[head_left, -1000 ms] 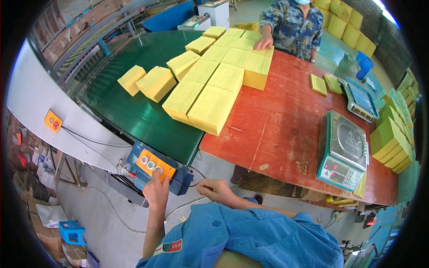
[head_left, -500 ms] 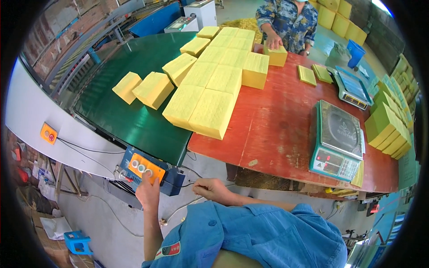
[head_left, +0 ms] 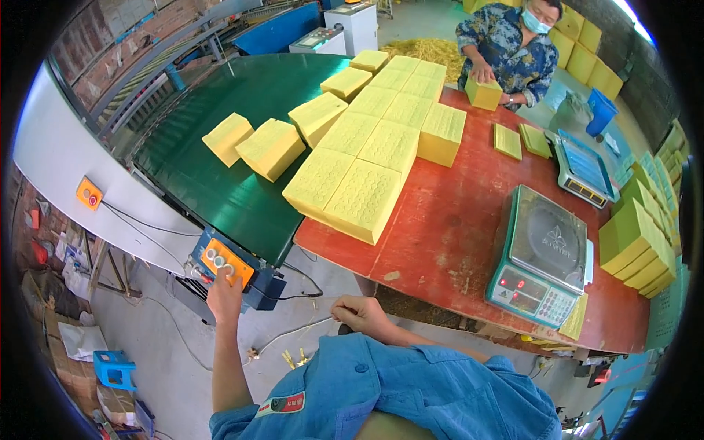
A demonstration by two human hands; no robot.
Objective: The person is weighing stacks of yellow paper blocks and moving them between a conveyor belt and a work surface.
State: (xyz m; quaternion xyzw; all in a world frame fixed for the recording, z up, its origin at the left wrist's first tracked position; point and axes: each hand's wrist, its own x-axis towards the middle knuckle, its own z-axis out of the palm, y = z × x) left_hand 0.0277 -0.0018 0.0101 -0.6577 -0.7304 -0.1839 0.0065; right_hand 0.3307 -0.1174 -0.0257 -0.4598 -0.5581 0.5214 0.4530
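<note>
My left hand (head_left: 224, 299) touches a button on the orange control panel (head_left: 233, 268) with a fingertip, its other fingers folded in. The panel tops a dark blue box at the corner of the green conveyor belt (head_left: 220, 194). Before my body, to the right, my right hand (head_left: 364, 315) is curled closed in the air; whatever it may hold is hidden. Beyond both hands, yellow blocks of stacked paper (head_left: 363, 198) stand packed in rows across belt and table. Looser blocks (head_left: 270, 149) sit apart on the belt.
A red table (head_left: 440, 235) adjoins the belt, bearing a digital scale (head_left: 539, 257), a second scale (head_left: 584, 169) and thin yellow stacks (head_left: 507, 141). More yellow blocks (head_left: 638, 242) stand at its right end. Across it, a masked co-worker (head_left: 506, 48) handles a yellow block (head_left: 483, 94). Cables (head_left: 290, 334) trail over the floor.
The view has shifted, bringing more of the co-worker into sight. My left fingertip remains at the panel's buttons. My right hand stays curled. The co-worker's block now appears tilted.
</note>
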